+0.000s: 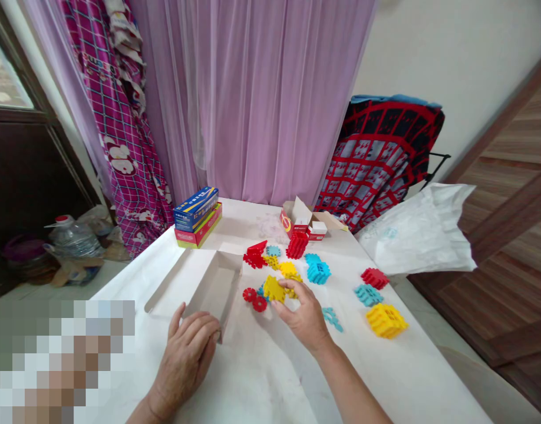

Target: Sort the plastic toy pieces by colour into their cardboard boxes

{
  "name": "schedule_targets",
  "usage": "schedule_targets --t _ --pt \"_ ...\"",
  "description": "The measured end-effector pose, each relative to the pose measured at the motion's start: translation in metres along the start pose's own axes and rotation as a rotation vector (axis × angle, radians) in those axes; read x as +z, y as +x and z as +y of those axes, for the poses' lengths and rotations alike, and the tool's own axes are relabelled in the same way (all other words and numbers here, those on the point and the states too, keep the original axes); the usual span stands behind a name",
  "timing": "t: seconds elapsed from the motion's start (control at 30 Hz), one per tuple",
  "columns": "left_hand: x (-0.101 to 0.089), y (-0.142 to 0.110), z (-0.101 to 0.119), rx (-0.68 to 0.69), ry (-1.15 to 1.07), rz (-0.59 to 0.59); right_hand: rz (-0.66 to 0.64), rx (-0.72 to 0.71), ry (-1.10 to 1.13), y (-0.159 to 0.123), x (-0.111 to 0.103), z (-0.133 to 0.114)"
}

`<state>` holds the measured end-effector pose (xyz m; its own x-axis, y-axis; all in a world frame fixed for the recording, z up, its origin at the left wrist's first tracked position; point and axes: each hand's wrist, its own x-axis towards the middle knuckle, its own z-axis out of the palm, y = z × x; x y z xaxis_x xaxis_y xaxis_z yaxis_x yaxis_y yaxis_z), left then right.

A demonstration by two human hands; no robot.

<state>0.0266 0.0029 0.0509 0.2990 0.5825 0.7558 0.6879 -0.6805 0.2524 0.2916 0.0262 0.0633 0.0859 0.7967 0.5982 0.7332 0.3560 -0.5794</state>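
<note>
Spreading under everything: a white worktop [376, 377], with a sheer lilac curtain [253, 118] hanging behind its far edge.

Far end: a blue box [196, 209] lying on a red box [200, 228] at left, an opened red-and-white carton [303, 219] at right.

Near left: an open white cardboard tray [215, 288], tilted up on the worktop.

Toy pieces: interlocking plastic pieces scattered right of the tray, including a yellow block [386, 321], a cyan block [319, 272], a red stack [297, 244] and two red gears [254, 299].

Left hand [186, 359]: palm down, fingers loosely open, fingertips against the tray's near corner, holding nothing.

Right hand [301, 315]: reaching forward, fingers curved narrowly over a yellow piece [274, 288] and touching it; whether gripped, cannot tell.
</note>
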Motion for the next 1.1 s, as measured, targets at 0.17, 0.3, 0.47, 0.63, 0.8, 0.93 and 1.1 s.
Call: schedule_targets --t 0.17,0.3,0.47,0.63,0.8,0.93,1.1 --pt "0.003 0.000 0.002 -0.018 0.000 0.041 -0.052 -0.049 0.069 0.048 0.033 -0.037" --pt "0.000 0.003 0.004 -0.002 0.017 0.034 -0.079 -0.093 0.062 0.065 0.060 -0.050" --pt "-0.003 0.005 0.005 -0.006 -0.019 0.018 -0.158 -0.131 -0.029 0.079 0.080 -0.052" --pt "-0.001 0.001 0.004 -0.026 -0.005 -0.005 -0.131 -0.189 -0.172 0.077 0.079 -0.040" --pt "-0.001 0.002 0.004 -0.029 -0.031 0.009 0.007 -0.169 -0.153 0.051 0.051 -0.013" --pt "0.002 0.000 0.002 -0.033 -0.046 0.038 0.086 -0.065 -0.175 0.031 0.015 0.035" --pt "0.007 -0.005 -0.001 -0.059 -0.065 0.042 -0.020 0.093 -0.223 0.024 -0.029 0.087"
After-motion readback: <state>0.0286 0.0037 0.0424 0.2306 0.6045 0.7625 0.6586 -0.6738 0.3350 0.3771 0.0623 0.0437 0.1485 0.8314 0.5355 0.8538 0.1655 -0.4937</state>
